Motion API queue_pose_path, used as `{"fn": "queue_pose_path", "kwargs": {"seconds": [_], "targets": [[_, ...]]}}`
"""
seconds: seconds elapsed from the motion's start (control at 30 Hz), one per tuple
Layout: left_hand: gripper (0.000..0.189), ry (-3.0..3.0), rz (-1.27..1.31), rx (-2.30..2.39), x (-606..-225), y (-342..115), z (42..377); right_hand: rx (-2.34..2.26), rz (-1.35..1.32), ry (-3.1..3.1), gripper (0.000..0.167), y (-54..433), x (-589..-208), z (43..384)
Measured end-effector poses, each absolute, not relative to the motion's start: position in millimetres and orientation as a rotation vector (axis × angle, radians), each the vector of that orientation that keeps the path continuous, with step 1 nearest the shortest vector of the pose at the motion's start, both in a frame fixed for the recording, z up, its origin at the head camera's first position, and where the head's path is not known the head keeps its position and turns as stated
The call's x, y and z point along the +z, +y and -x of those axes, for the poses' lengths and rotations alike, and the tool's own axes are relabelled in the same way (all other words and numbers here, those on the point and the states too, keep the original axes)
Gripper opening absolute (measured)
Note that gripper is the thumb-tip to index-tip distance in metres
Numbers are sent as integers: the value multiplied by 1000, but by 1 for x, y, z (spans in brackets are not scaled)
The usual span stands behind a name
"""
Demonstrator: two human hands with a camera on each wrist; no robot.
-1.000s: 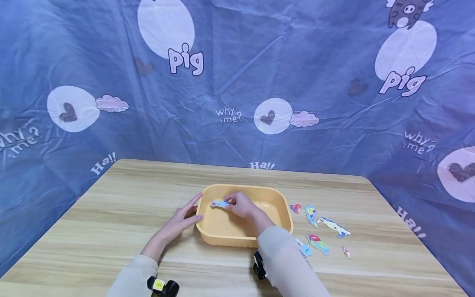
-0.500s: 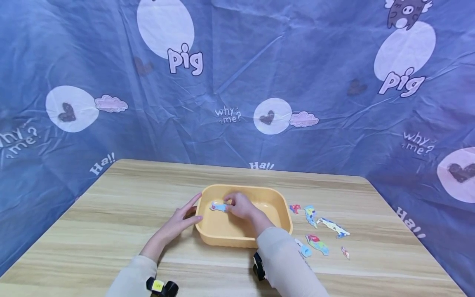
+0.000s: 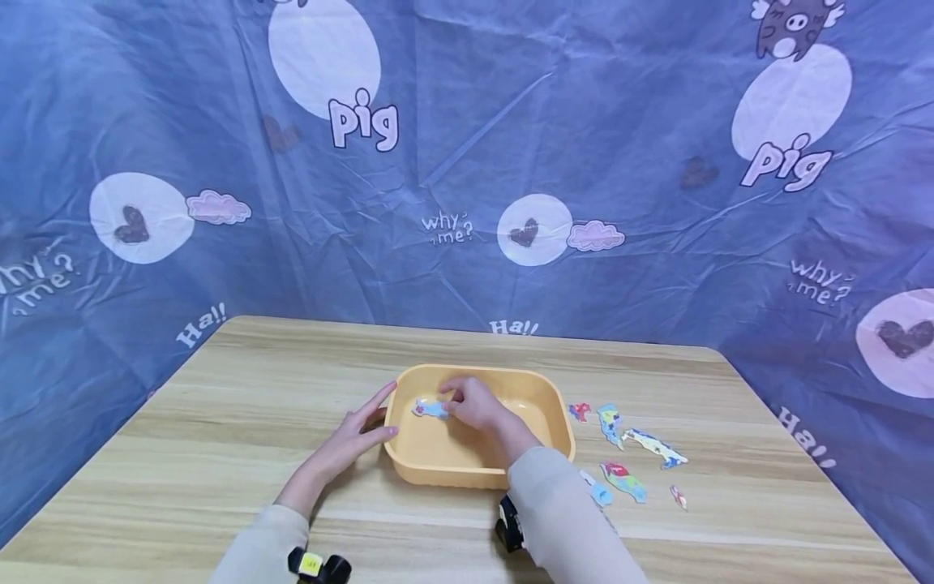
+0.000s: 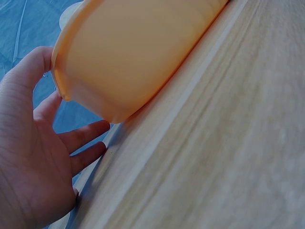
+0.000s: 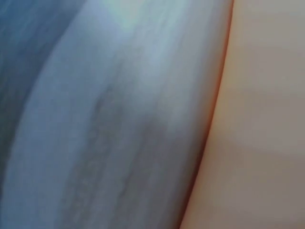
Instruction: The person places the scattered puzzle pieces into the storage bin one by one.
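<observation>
A pale orange, rounded rectangular plastic basin (image 3: 477, 468) stands on the wooden table. My left hand (image 3: 346, 444) is at its left end, thumb and fingers spread and fairly straight. The left wrist view shows the thumb at the rim and fingertips close to the outer wall of the basin (image 4: 128, 52). Inside the basin, my right hand (image 3: 474, 403) pinches the right end of a small, flat light-blue cut-out piece (image 3: 429, 408) with a red spot at its left end. The right wrist view shows only the basin's outer wall (image 5: 257, 119) and blurred table, with no hand.
To the right of the basin lie several flat, colourful cut-outs, among them a red one (image 3: 580, 412), a long white-and-blue one (image 3: 655, 446) and a red-and-green one (image 3: 623, 481). A blue printed cloth (image 3: 467, 162) hangs behind the table (image 3: 255, 389).
The blue piece has come slightly down and toward me inside the basin, and now shows more of its flat face. My left hand has stayed at the rim.
</observation>
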State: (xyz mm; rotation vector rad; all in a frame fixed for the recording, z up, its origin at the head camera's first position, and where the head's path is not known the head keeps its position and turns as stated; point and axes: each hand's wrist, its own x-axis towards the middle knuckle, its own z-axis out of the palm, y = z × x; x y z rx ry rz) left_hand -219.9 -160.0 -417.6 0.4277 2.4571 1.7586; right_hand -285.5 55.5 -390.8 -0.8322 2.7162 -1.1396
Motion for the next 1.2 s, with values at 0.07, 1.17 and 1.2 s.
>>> {"fn": "queue_pose_path", "kwargs": {"seconds": [0.07,1.17,1.2], "targets": [[63,2477,-425,1740,-418,-160,220,-1153,824,2709,24,55,-390,286],[64,2419,-409,1810,-421,-161,220,-1022,1051,2702,27,68,-333,273],[64,2420,-406,1807,-421,-161,220,-1022,1053,2700,27,69,-330,273]]}}
